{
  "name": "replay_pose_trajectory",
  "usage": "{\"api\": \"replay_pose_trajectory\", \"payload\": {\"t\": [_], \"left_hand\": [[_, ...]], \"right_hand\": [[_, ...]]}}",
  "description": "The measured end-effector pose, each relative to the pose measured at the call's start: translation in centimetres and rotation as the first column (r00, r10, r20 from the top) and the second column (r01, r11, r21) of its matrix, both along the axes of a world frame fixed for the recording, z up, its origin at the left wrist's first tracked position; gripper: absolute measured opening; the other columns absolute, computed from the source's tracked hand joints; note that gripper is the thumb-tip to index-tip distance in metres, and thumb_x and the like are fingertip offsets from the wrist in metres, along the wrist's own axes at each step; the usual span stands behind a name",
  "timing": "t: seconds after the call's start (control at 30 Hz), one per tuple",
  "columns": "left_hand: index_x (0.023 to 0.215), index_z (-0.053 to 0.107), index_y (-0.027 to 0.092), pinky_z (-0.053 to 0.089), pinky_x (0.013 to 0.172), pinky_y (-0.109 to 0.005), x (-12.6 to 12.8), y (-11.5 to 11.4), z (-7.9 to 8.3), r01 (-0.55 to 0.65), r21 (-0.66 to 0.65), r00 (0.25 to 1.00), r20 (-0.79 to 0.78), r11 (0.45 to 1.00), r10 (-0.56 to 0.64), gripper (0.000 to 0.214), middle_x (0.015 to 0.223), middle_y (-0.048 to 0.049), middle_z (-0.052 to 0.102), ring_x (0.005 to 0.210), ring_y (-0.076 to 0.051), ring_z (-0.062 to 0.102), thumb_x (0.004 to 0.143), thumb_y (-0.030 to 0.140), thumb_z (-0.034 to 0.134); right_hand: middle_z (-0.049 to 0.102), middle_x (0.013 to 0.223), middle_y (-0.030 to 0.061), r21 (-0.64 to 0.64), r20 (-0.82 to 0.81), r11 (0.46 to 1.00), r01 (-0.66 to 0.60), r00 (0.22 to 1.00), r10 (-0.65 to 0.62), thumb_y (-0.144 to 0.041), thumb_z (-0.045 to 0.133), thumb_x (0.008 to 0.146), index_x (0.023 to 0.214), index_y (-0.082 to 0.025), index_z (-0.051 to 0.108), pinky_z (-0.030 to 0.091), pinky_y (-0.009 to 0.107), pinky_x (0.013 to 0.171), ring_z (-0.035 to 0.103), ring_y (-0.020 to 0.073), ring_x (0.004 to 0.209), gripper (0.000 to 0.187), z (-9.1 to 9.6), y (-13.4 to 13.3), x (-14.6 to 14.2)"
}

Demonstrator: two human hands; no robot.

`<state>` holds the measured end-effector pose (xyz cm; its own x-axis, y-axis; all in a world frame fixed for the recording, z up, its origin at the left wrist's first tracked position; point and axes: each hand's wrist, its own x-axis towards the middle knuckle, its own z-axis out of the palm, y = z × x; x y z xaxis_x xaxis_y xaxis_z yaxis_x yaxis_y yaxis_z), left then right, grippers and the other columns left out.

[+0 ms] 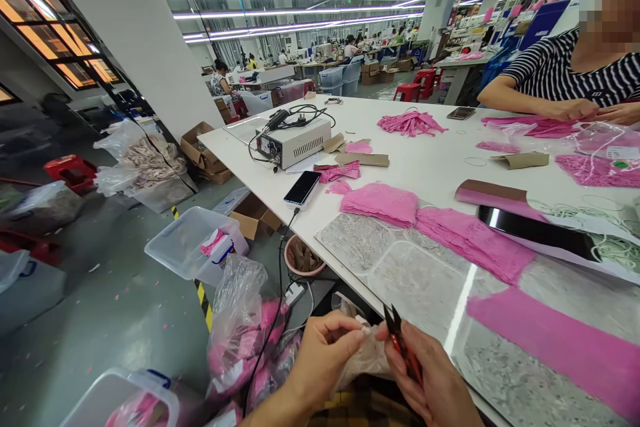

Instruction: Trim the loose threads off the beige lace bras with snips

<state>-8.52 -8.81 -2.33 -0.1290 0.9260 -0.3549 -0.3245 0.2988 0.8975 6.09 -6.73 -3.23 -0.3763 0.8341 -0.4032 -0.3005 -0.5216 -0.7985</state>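
At the bottom middle, the left hand point(325, 353) pinches a pale cloth bit point(367, 332). The right hand point(430, 383) grips red snips point(399, 333), with the tips just beside it. It looks like trimming, and a clean cut needs steady aim.

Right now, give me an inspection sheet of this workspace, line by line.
Surface: white table, grey patterned mat at the near edge.
Job's things: thread snips; pale fabric piece.
Clutter: pink lace stacks, cardboard pieces, phone, white control box.
Grips: left hand pinches the pale fabric piece; right hand holds the thread snips.
Cables: black cable drops from the phone off the table edge.
Surroundings: clear bin and bags of pink pieces on the floor; co-worker in a striped top across the table.
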Motion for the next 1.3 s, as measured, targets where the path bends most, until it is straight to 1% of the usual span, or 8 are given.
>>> {"api": "replay_pose_trajectory", "payload": {"t": [0.07, 0.17, 0.37, 0.53, 0.7, 0.87, 1.07, 1.3], "left_hand": [[0.063, 0.072, 0.012, 0.036, 0.056, -0.020, 0.0, 0.0, 0.2, 0.020, 0.032, 0.998, -0.068, 0.999, -0.018, 0.023, 0.058, 0.0000, 0.059, 0.055, -0.009, 0.046, 0.058, 0.034, 0.078], [0.067, 0.074, 0.012, 0.035, 0.055, -0.021, 0.1, 0.0, 0.0, 0.068, 0.046, 0.991, -0.119, 0.997, -0.062, 0.023, 0.058, -0.0012, 0.059, 0.054, -0.010, 0.046, 0.063, 0.035, 0.075], [0.068, 0.072, 0.010, 0.036, 0.054, -0.022, 0.4, -0.1, -0.5, 0.095, 0.048, 0.985, -0.152, 0.994, -0.087, 0.025, 0.059, -0.0031, 0.061, 0.054, -0.011, 0.047, 0.065, 0.035, 0.072], [0.066, 0.070, 0.011, 0.038, 0.057, -0.022, 0.1, 0.1, -0.2, 0.056, 0.103, 0.954, -0.299, 0.993, -0.023, 0.020, 0.062, -0.0032, 0.059, 0.059, -0.013, 0.049, 0.069, 0.031, 0.067], [0.067, 0.069, 0.013, 0.037, 0.058, -0.021, -1.0, 0.7, -0.1, 0.018, 0.182, 0.932, -0.358, 0.983, 0.049, 0.021, 0.065, -0.0026, 0.057, 0.062, -0.013, 0.048, 0.072, 0.032, 0.065], [0.071, 0.067, 0.013, 0.038, 0.058, -0.022, -1.3, 0.6, -0.3, 0.042, 0.105, 0.984, -0.179, 0.994, -0.023, 0.028, 0.063, -0.0009, 0.058, 0.057, -0.011, 0.047, 0.070, 0.040, 0.068], [0.068, 0.065, 0.012, 0.038, 0.059, -0.022, -0.8, 0.4, 0.1, 0.072, 0.061, 0.987, -0.150, 0.996, -0.062, 0.032, 0.062, -0.0007, 0.058, 0.059, -0.012, 0.048, 0.065, 0.043, 0.073], [0.067, 0.062, 0.012, 0.029, 0.051, -0.020, -1.2, 0.2, 0.6, 0.159, 0.069, 0.971, -0.193, 0.985, -0.143, 0.035, 0.055, 0.0024, 0.049, 0.051, -0.008, 0.038, 0.066, 0.046, 0.071]], "right_hand": [[0.036, 0.049, -0.0090, 0.264, 0.193, 0.964, 0.039, 0.977, -0.092, -0.053, 0.065, 0.071, 0.076, -0.017, 0.061, 0.024, 0.017, 0.034, 0.026, 0.0046, 0.038, 0.036, -0.1, -0.3, -0.1], [0.043, 0.051, -0.0055, 0.607, 0.401, 0.794, -0.043, 0.878, -0.260, -0.037, 0.066, 0.075, 0.075, -0.019, 0.063, 0.036, 0.022, 0.044, 0.040, 0.0104, 0.045, 0.018, -0.3, -0.4, -0.3], [0.062, 0.064, 0.0031, 0.794, 0.463, 0.552, -0.253, 0.841, -0.281, -0.020, 0.057, 0.080, 0.082, -0.021, 0.063, 0.044, 0.026, 0.053, 0.059, 0.0182, 0.055, 0.006, -1.5, 0.6, 0.2], [0.061, 0.062, 0.0023, 0.745, 0.513, 0.577, -0.334, 0.840, -0.176, -0.025, 0.054, 0.083, 0.080, -0.023, 0.061, 0.040, 0.027, 0.052, 0.056, 0.0180, 0.051, 0.008, -1.7, 0.0, 0.1], [0.043, 0.048, -0.0035, 0.596, 0.498, 0.565, -0.570, 0.815, 0.297, -0.044, 0.045, 0.087, 0.056, -0.021, 0.051, 0.029, 0.024, 0.044, 0.037, 0.0119, 0.043, 0.039, -1.0, -0.7, 0.0], [0.031, 0.050, -0.0067, 0.541, 0.471, 0.827, -0.151, 0.870, -0.149, -0.048, 0.056, 0.078, 0.064, -0.020, 0.057, 0.026, 0.024, 0.046, 0.029, 0.0119, 0.046, 0.031, 0.0, 0.3, -0.1], [0.029, 0.049, -0.0081, 0.587, 0.458, 0.803, -0.100, 0.859, -0.228, -0.041, 0.063, 0.075, 0.068, -0.019, 0.060, 0.025, 0.025, 0.047, 0.028, 0.0113, 0.046, 0.023, 0.4, 0.7, -1.4], [0.046, 0.053, -0.0035, 0.433, 0.338, 0.902, 0.013, 0.925, -0.175, -0.052, 0.061, 0.075, 0.071, -0.017, 0.061, 0.029, 0.024, 0.046, 0.036, 0.0116, 0.048, 0.035, 0.2, 1.7, -0.2]]}}
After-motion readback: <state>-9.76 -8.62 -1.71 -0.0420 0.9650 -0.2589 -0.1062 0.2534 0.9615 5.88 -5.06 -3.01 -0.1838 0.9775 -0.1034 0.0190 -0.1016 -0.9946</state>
